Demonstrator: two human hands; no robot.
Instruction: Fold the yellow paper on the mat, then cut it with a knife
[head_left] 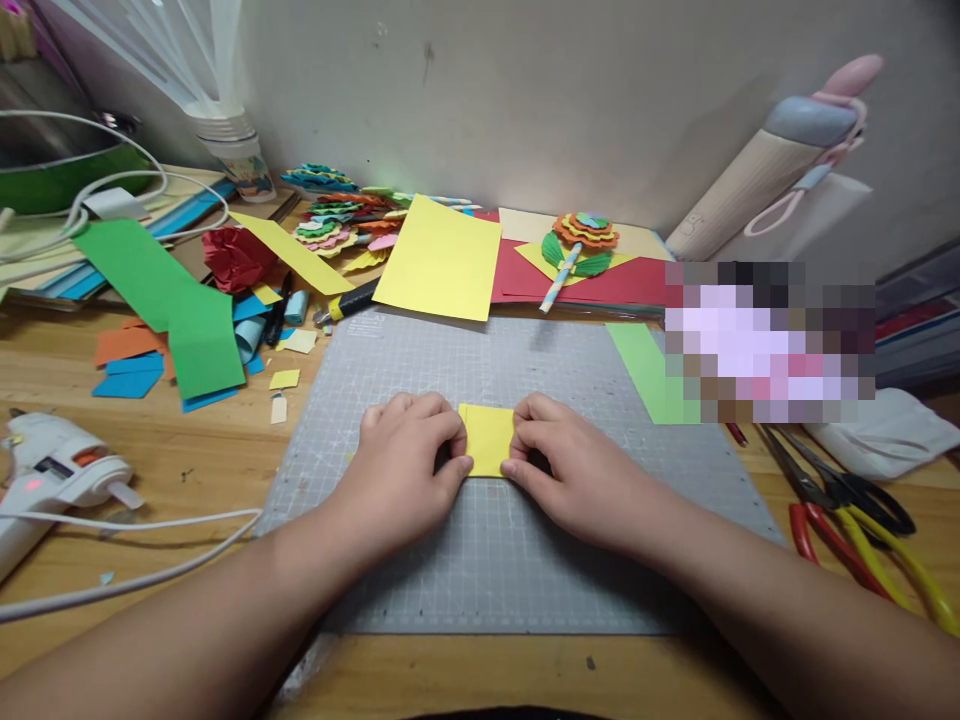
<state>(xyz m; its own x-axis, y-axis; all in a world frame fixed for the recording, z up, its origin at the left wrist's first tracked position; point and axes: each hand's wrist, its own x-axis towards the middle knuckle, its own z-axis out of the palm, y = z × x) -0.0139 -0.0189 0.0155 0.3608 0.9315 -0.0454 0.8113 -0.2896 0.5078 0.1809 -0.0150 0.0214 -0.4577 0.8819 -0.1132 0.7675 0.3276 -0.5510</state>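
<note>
A small folded square of yellow paper (489, 441) is held just over the middle of the grey cutting mat (420, 570). My left hand (409, 445) pinches its left edge between thumb and fingers. On the right edge, my right hand (566, 460) pinches it the same way. The paper's face is turned toward me and looks flat. Both side edges are partly hidden by my fingertips. Whether its lower edge touches the mat I cannot tell.
Beyond the mat lie a larger yellow sheet (442, 258) and a paper flower (581, 245). At left are a glue gun (64, 470) with its cord, green paper (202, 340) and scraps. Scissors (832, 490) and pliers (862, 550) rest at right. A light green strip (645, 370) overlaps the mat.
</note>
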